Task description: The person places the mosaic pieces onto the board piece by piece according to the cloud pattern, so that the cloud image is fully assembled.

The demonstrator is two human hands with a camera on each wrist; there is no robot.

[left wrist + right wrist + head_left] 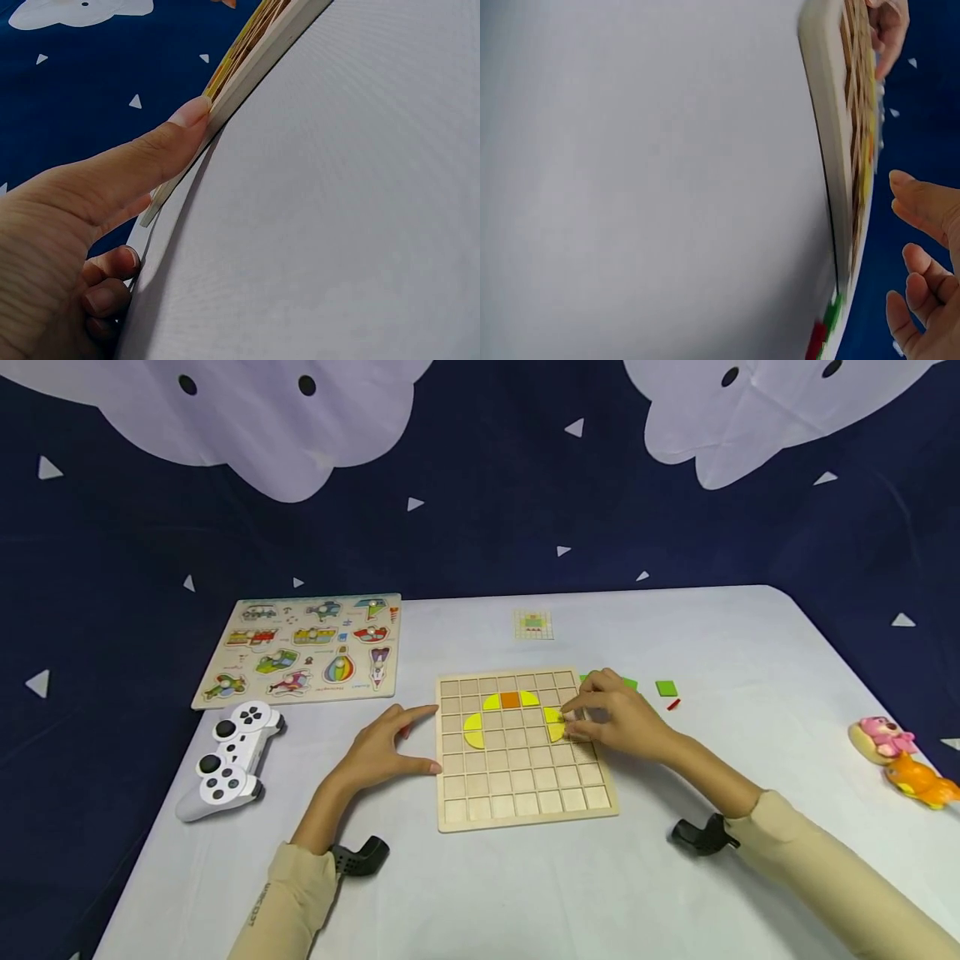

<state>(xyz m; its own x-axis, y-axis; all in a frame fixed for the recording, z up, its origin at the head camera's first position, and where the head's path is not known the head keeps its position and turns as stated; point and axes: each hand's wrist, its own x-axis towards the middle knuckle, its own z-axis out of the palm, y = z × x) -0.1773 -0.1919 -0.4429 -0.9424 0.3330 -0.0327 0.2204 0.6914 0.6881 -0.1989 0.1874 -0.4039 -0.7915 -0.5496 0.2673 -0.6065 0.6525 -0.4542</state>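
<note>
White tabletop under my grid board.
My left hand spreads against its edge; my right hand, loosely bent, is beside yellow pieces.

Green pieces behind the right hand partly hidden. Card ahead-left of that hand: fine print too small to read. Orange toy, well right of it, clipped by head-view edge.

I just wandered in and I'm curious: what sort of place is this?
Probably a play or activity table, perhaps staged: a wooden grid board with coloured pieces, a picture puzzle, and a dark backdrop with cartoon clouds.
</note>
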